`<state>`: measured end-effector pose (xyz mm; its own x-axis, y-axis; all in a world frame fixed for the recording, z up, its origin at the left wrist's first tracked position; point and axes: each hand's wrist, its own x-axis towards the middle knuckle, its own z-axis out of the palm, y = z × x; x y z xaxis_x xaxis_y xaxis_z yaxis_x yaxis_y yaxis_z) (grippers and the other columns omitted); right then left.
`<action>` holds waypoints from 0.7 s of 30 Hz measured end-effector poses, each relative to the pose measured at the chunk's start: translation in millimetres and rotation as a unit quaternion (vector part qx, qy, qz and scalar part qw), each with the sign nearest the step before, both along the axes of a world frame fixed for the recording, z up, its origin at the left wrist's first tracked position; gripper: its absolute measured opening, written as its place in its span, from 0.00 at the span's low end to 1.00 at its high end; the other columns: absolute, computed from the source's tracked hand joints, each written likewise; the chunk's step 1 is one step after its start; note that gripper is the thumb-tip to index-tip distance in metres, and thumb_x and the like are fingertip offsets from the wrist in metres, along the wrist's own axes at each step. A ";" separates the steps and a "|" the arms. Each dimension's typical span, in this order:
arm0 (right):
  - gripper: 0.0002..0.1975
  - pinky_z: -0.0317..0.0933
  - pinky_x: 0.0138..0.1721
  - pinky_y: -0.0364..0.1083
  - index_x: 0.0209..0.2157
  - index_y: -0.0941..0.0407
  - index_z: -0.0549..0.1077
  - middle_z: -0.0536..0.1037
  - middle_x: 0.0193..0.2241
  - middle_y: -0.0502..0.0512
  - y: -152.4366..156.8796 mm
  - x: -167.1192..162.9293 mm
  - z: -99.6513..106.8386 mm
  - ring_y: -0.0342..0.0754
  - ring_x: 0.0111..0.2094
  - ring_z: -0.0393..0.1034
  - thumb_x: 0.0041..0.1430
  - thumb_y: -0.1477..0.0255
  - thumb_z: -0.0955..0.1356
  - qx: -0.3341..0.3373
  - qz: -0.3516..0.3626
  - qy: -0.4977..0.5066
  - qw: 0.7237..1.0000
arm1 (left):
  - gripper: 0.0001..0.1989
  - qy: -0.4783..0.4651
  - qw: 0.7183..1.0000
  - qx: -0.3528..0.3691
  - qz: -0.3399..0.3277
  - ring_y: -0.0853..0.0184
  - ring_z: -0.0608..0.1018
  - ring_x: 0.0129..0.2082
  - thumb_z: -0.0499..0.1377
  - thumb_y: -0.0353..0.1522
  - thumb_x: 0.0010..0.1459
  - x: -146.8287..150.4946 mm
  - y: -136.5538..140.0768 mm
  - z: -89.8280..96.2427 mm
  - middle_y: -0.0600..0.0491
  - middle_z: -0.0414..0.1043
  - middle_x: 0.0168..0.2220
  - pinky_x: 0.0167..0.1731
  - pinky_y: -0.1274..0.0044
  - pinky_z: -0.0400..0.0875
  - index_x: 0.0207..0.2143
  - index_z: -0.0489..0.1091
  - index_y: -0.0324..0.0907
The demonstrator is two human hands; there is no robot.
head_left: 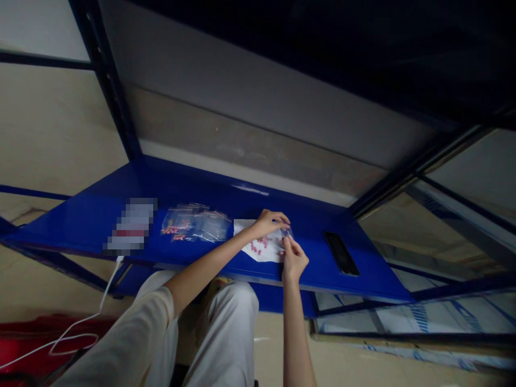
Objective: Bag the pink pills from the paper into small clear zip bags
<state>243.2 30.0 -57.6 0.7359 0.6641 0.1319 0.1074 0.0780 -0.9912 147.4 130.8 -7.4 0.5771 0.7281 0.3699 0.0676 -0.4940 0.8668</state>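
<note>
Over a white sheet of paper (264, 257), my left hand (268, 223) pinches the upper edge of a small clear plastic bag (288, 232). My right hand (295, 261) comes up from below, its thumb and fingers closed on the bag's lower side. Whether anything lies inside the bag is too small to tell. Several small pink pieces (258, 246) are scattered on the paper under my left wrist. To the left lie clear zip bags (213, 226), some of them with small pink and orange pieces (173, 229) inside.
A dark phone (341, 252) rests right of the paper on the blue shelf (310, 271). A blurred-out device (132, 226) lies at the left, with a white cable (105, 293) hanging from it. Dark uprights (115, 80) and an upper shelf frame the space.
</note>
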 end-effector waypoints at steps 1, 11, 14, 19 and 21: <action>0.24 0.64 0.19 0.43 0.36 0.61 0.77 0.80 0.31 0.60 0.2 0.8 -0.9 0.49 0.24 0.72 0.41 0.57 0.71 0.001 -0.003 -0.003 1.000 | 0.11 -0.001 1.000 -0.007 -0.008 0.70 0.78 0.33 0.61 0.34 0.48 -1.9 -0.6 0.3 0.54 0.78 0.30 0.38 0.81 0.67 0.35 0.74 0.40; 0.21 0.62 0.17 0.42 0.31 0.60 0.77 0.80 0.25 0.57 1.0 0.6 1.7 0.51 0.25 0.73 0.41 0.57 0.71 -0.015 0.016 -0.023 0.999 | 0.05 -0.042 0.998 -0.022 -0.050 0.69 0.78 0.32 0.63 0.31 0.44 -19.3 3.2 0.8 0.52 0.78 0.28 0.35 0.81 0.67 0.26 0.76 0.37; 0.20 0.61 0.17 0.42 0.27 0.60 0.76 0.79 0.23 0.57 -0.1 -1.9 5.4 0.49 0.22 0.71 0.39 0.57 0.72 -0.028 0.017 -0.041 0.999 | 0.06 -0.054 0.997 -0.033 -0.053 0.69 0.78 0.32 0.63 0.31 0.44 -19.3 0.4 -1.0 0.52 0.78 0.28 0.34 0.81 0.68 0.26 0.76 0.38; 0.23 0.62 0.19 0.41 0.34 0.60 0.75 0.79 0.28 0.59 -0.6 -4.6 7.9 0.51 0.28 0.73 0.43 0.56 0.70 -0.029 0.039 -0.046 0.998 | 0.05 -0.067 0.996 -0.054 -0.035 0.69 0.77 0.32 0.63 0.30 0.45 -20.1 -2.7 -1.1 0.52 0.78 0.29 0.35 0.81 0.67 0.27 0.76 0.38; 0.24 0.64 0.22 0.42 0.38 0.60 0.74 0.79 0.33 0.60 -0.1 -4.4 7.2 0.52 0.31 0.74 0.44 0.57 0.70 -0.019 0.058 -0.052 0.997 | 0.05 -0.071 0.995 -0.060 -0.029 0.68 0.77 0.32 0.62 0.30 0.45 -20.2 -2.3 -0.2 0.52 0.78 0.29 0.35 0.80 0.67 0.27 0.76 0.37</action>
<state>238.7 30.0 -50.4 0.6373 0.7500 0.1772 0.2020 0.0594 -0.9776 127.2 128.5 -7.6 0.5677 0.7390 0.3628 -0.0845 -0.3861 0.9186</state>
